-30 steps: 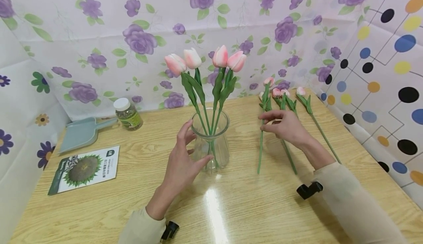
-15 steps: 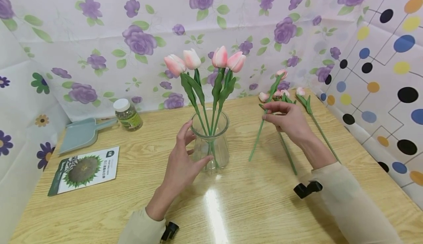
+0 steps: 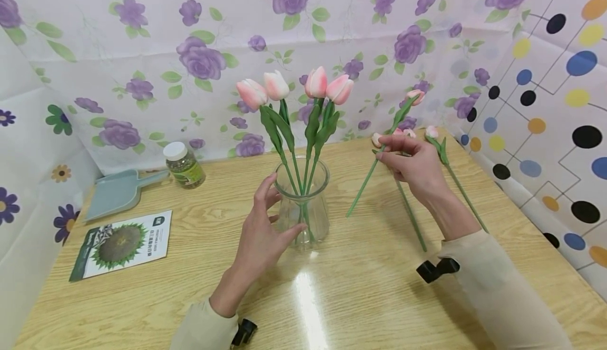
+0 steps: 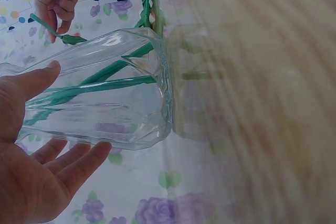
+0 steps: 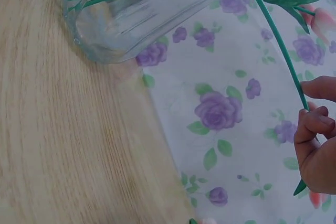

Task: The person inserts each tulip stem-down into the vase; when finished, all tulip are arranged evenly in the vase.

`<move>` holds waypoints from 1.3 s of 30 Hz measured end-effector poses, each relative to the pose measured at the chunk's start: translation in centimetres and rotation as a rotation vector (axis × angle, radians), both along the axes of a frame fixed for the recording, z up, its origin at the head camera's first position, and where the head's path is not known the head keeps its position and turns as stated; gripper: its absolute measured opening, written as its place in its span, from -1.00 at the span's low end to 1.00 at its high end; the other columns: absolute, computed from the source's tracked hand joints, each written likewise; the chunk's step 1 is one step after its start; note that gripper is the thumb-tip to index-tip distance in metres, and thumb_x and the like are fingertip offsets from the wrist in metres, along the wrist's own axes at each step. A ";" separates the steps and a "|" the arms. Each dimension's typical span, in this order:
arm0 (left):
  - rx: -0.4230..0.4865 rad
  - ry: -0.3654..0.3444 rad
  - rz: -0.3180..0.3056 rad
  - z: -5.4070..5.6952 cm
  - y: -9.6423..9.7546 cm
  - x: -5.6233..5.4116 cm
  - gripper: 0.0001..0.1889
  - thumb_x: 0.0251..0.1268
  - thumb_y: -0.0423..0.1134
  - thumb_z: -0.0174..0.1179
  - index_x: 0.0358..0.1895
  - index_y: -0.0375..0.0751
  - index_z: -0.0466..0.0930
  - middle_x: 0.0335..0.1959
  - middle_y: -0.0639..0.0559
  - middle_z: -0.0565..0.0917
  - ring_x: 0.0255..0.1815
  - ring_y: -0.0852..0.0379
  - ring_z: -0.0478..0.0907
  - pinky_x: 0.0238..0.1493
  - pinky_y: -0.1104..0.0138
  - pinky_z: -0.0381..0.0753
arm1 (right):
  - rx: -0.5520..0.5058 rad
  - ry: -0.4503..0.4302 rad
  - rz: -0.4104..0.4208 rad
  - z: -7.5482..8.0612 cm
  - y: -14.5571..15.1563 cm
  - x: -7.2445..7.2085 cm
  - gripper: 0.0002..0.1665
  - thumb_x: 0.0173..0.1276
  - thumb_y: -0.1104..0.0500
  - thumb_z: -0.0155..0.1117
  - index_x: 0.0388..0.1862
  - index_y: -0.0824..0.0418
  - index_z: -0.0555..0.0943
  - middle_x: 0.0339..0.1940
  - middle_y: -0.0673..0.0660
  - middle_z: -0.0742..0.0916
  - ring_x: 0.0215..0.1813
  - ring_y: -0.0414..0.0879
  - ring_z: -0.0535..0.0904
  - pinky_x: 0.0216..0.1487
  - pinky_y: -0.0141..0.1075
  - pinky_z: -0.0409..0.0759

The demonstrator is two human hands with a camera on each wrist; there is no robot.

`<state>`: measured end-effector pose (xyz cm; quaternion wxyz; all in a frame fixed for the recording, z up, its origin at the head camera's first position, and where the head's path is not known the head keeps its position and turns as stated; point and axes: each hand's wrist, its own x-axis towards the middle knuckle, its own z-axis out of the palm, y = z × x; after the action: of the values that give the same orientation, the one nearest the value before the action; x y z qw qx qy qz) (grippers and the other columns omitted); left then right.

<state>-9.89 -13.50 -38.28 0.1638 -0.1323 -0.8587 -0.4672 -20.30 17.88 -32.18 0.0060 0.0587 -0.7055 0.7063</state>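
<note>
The wood-grain counter [image 3: 204, 271] carries everything here, and the clear glass vase [image 3: 319, 218] stands upright on it around the middle, with four pink-and-white tulips [image 3: 311, 128] leaning out over its rim. The dustpan [image 3: 113, 194] lies by the far left corner, its handle toward the jar [image 3: 187, 169] near the far edge, and the seed packet [image 3: 120, 245] lies flat by the left edge. My hands are well apart, with the vase between them. My left hand [image 3: 261, 229] curves around the vase's left side, thumb across the front and fingers behind; how firmly it presses I cannot tell. My right hand [image 3: 417, 168] pinches one held tulip [image 3: 401, 114] by the stem between thumb and fingers, the wrist reaching in from the counter's right side. That tulip's long axis slants: bloom up toward the far right, bare stem end down to the near left, on the side facing the vase and apart from it. I cannot judge how high that end sits against the rim. The loose tulips [image 3: 411, 213] lie toward the right edge, blooms toward the far edge.
</note>
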 end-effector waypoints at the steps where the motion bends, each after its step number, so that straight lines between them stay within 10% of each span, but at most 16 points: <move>1: -0.001 0.001 0.000 0.0 0.0 0.0 0.24 0.05 -0.38 0.65 0.66 0.18 -0.09 0.42 -0.26 0.55 0.38 -0.21 0.60 0.12 -0.06 0.82 | -0.009 0.007 0.000 0.1 -0.1 0.0 -0.78 0.37 0.28 0.51 -0.03 0.09 0.80 -0.34 -0.10 0.70 -0.59 -0.24 0.31 -0.63 -0.37 0.20; 39: -0.009 0.001 0.008 0.1 0.1 0.2 0.24 0.04 -0.38 0.65 0.66 0.16 -0.10 0.43 -0.23 0.55 0.38 -0.21 0.60 0.10 -0.03 0.83 | -0.234 0.115 -0.061 2.8 -2.5 0.3 -0.76 0.34 0.33 0.53 -0.02 0.20 0.78 -0.38 0.01 0.69 -0.58 -0.21 0.49 -0.64 -0.41 0.23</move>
<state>-9.70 -13.45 -38.15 0.1657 -0.1297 -0.8613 -0.4625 -20.03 15.34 -29.34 0.0749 0.0766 -0.6181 0.7788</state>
